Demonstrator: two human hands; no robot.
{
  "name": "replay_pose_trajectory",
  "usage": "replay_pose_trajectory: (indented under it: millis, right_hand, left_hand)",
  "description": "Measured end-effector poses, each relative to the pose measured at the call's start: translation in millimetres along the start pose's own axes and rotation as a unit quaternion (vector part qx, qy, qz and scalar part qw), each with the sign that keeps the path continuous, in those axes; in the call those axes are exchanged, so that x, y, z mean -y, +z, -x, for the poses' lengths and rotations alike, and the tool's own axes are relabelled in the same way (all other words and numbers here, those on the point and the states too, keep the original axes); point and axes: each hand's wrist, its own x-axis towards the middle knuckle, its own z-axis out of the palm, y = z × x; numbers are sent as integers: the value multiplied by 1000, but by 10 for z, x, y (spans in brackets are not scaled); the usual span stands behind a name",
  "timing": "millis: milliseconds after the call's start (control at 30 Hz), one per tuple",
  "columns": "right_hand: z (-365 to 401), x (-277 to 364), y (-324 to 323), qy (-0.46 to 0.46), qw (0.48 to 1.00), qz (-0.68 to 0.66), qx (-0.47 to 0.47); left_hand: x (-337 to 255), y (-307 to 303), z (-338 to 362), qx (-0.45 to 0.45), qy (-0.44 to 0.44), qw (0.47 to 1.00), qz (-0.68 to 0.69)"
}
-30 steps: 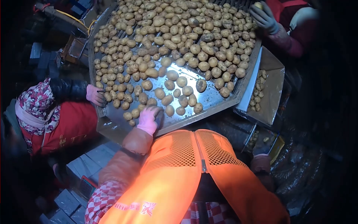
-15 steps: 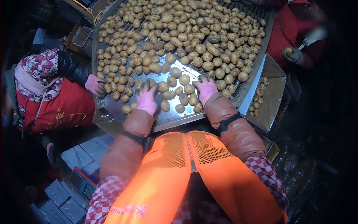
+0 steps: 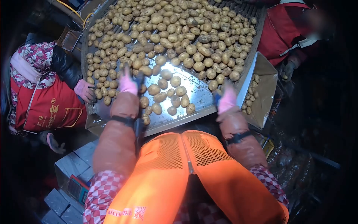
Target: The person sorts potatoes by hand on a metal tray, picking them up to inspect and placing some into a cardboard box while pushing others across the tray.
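Note:
Several pale brown potatoes [image 3: 160,97] lie loose on the shiny metal sorting table [image 3: 201,93] in front of me. My left hand [image 3: 128,83], in a pink glove with dark fingers, is turned on edge among the potatoes on the left side of this loose group. Its fingers look stretched out, though motion blurs them. My right hand [image 3: 226,99], gloved alike, is at the right rim of the table, near the cardboard box. It is smeared too, its fingers seemingly apart with no potato visible in them.
A dense heap of potatoes [image 3: 179,33] covers the far part of the table. On the right a cardboard box [image 3: 265,89] holds potatoes. A co-worker in a red apron [image 3: 56,104] rests a gloved hand [image 3: 85,90] at the left rim; another person [image 3: 279,31] stands at the right.
My left hand has shifted left and turned on edge; my right hand has moved right, away from the loose potatoes to the rim. The view has shifted slightly.

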Motion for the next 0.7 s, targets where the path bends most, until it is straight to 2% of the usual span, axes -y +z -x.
replay_pose_trajectory:
  millis: [33,67,100,133,167,233,367,467,533,600,633,667,700]
  right_hand:
    - [2,191,157,21,997,30,67]
    - [133,264,512,12,999,41,8]
    - [157,293,482,-26,999,-5,39]
    - [160,318,433,-63,994,-50,70]
    - [141,313,418,-47,993,-54,91]
    - [57,283,393,-17,989,-62,134]
    - [-184,389,299,-1,995,-76,58]
    - [-334,319,401,-6,997,-10,83]
    - [-303,207,396,-47,991,-124,28]
    - [-289,51,437,-105,956,-274,-25]
    - [-254,103,418,-62,891,-450,19]
    - [-225,217,310,-8,791,-610,44]
    - [-174,226,118,8,754,-652,79]
  left_hand:
    - [-404,-35,105,53,-24,993,-102]
    - [-582,-43,217,91,-14,991,-97]
    - [-569,55,312,90,84,982,-143]
    - [-557,71,435,186,73,971,-133]
    - [-716,115,630,161,78,964,-197]
    - [-638,8,890,183,85,964,-172]
    - [-274,-94,1089,181,123,969,-115]
    - [-182,-83,1186,132,179,966,-133]
    - [-148,-81,1197,126,189,967,-116]
    - [-103,-91,1224,113,202,968,-97]
    - [-114,-96,1227,112,201,969,-87]
    - [-134,-99,1229,111,200,970,-78]
    - [-153,-96,1234,110,199,971,-69]
